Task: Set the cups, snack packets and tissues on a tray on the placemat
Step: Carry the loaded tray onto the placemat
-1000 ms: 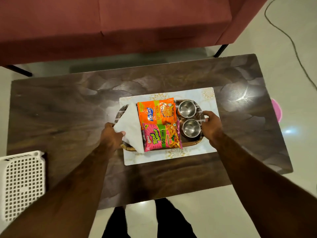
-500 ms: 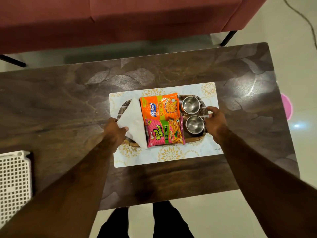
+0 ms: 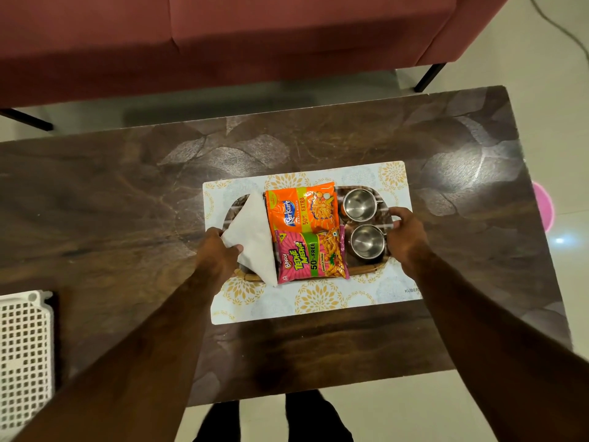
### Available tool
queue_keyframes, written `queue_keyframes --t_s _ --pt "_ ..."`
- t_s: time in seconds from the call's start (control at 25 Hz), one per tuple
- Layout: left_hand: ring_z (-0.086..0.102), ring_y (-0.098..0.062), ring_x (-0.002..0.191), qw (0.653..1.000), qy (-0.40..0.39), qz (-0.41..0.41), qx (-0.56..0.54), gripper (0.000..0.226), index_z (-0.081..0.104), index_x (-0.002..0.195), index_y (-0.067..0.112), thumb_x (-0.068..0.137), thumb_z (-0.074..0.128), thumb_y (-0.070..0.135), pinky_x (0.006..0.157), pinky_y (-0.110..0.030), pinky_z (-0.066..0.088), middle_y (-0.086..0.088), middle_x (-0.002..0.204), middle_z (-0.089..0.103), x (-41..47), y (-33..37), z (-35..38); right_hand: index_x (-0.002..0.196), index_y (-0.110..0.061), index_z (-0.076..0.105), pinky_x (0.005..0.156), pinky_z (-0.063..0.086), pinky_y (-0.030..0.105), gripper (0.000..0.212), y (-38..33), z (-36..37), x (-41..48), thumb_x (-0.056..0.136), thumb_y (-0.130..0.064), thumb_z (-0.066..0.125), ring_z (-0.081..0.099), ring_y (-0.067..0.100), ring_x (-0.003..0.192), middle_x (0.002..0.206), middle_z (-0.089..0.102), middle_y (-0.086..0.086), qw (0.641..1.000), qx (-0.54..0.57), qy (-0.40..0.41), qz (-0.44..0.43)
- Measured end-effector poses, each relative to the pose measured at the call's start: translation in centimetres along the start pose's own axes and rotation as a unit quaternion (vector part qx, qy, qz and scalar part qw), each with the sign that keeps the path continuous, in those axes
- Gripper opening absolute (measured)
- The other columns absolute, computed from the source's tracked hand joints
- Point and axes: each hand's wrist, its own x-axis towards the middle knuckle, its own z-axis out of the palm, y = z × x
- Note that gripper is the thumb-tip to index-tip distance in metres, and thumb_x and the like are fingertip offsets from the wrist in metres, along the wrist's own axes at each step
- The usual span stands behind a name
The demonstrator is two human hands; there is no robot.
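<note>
A dark oval tray (image 3: 366, 269) rests on the pale flower-print placemat (image 3: 318, 304) in the middle of the brown table. On it lie a folded white tissue (image 3: 253, 231), an orange snack packet (image 3: 302, 207), a pink snack packet (image 3: 310, 253) and two steel cups, the far cup (image 3: 357, 204) and the near cup (image 3: 366, 241). My left hand (image 3: 216, 256) grips the tray's left edge with its thumb on the tissue. Gripping the right edge beside the cups is my right hand (image 3: 406, 237).
A white lattice basket (image 3: 24, 349) sits at the table's near left corner. A maroon sofa (image 3: 223, 36) stands behind the table. A pink object (image 3: 545, 210) lies on the floor to the right. My legs show below the near table edge.
The tray, held at both ends, has shifted farther away along the placemat, so more of the mat's near part shows. Both hands keep their grip.
</note>
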Motion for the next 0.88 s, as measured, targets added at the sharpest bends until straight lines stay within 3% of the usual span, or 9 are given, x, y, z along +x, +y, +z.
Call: queue_keyframes --t_s 0.12,0.24,0.4,0.56,0.76,0.88 --pt "0.057 -0.028 0.100 1.000 0.011 0.004 0.005 0.043 0.045 0.126 0.015 0.091 0.070 0.014 0.069 -0.043 0.060 -0.003 0.115 0.051 -0.1 0.1 0.1 0.135 -0.017 0.062 0.051 0.045 0.022 0.049 -0.1 0.0 0.1 0.097 0.010 0.048 0.068 0.030 0.096 0.125 0.071 0.016 1.000 -0.010 0.000 -0.009" --pt "0.057 -0.028 0.102 1.000 0.013 0.000 0.020 0.044 0.045 0.127 0.014 0.091 0.070 0.015 0.067 -0.037 0.058 -0.005 0.118 0.052 -0.2 0.1 0.0 0.136 -0.017 0.061 0.038 0.045 0.016 0.048 0.1 0.0 0.1 0.098 0.009 0.048 0.064 0.026 0.090 0.124 0.069 0.014 1.000 -0.013 -0.003 -0.009" --pt "0.059 -0.034 0.112 0.998 0.019 -0.010 0.051 0.043 0.045 0.126 0.013 0.091 0.070 0.018 0.090 -0.047 0.057 -0.012 0.126 0.056 -0.3 -0.1 0.0 0.133 -0.016 0.062 0.042 0.044 0.020 0.045 0.4 0.1 0.2 0.098 0.009 0.051 0.064 0.023 0.084 0.119 0.069 0.014 1.000 0.008 -0.006 0.002" --pt "0.057 -0.036 0.118 0.997 0.022 -0.003 0.073 0.045 0.044 0.128 0.012 0.092 0.069 0.019 0.098 -0.050 0.054 -0.013 0.132 0.056 -0.2 -0.1 0.1 0.133 -0.016 0.062 0.037 0.044 0.010 0.044 0.1 0.1 0.2 0.099 0.009 0.049 0.061 0.019 0.078 0.120 0.069 0.015 0.998 0.058 0.002 0.030" --pt "0.059 -0.033 0.112 0.996 0.005 0.007 0.093 0.047 0.047 0.131 0.010 0.091 0.069 0.023 0.090 -0.045 0.057 -0.015 0.132 0.058 -0.7 0.0 -0.3 0.143 -0.018 0.057 0.068 0.056 0.029 0.049 -0.4 0.3 -0.5 0.099 0.002 0.056 0.068 0.034 0.113 0.130 0.070 0.015 0.996 0.073 0.000 0.047" --pt "0.056 -0.034 0.121 0.990 -0.022 0.015 0.141 0.058 0.043 0.138 0.007 0.091 0.069 0.027 0.096 -0.046 0.054 -0.016 0.138 0.052 -2.1 1.1 -1.7 0.156 -0.018 0.045 0.098 0.060 0.051 0.062 -1.7 -0.4 -2.3 0.098 -0.009 0.066 0.061 0.039 0.129 0.148 0.058 0.018 0.999 -0.034 0.008 0.018"
